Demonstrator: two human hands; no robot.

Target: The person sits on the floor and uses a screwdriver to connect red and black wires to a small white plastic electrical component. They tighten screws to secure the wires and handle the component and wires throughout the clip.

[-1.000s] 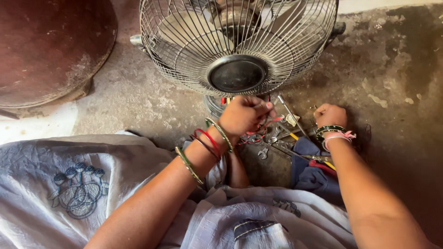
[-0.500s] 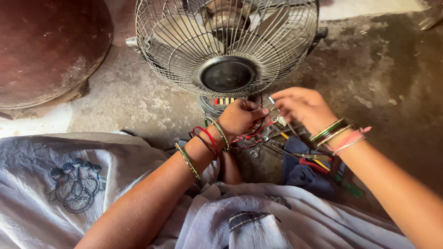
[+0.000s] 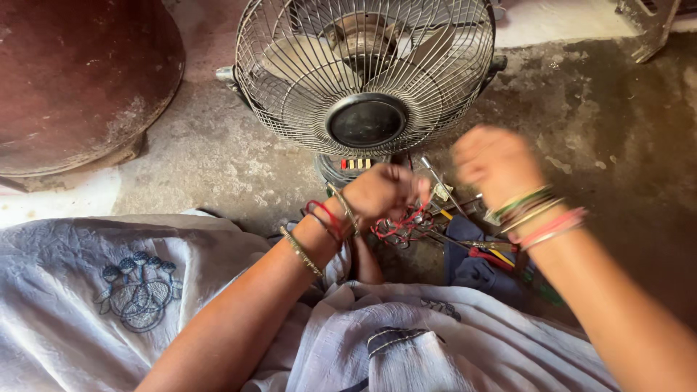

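A table fan point(image 3: 367, 76) with a wire grille and a dark hub stands on the concrete floor in front of me. My left hand point(image 3: 385, 192) is closed at the fan's base, gripping a tangle of red wires point(image 3: 399, 226). My right hand point(image 3: 495, 158) is blurred, raised beside the lower right of the grille; whether it holds anything cannot be told. Both wrists wear several bangles.
Loose hand tools point(image 3: 472, 243) with red and yellow handles lie on a dark blue cloth point(image 3: 475, 272) right of the wires. A large rusty round drum point(image 3: 76, 80) sits at the upper left. My pale cloth-covered knees point(image 3: 87, 290) fill the bottom.
My right hand rose from the tools on the floor, moved up and left toward the fan, and now hovers blurred by the grille. My left hand stays at the wires.
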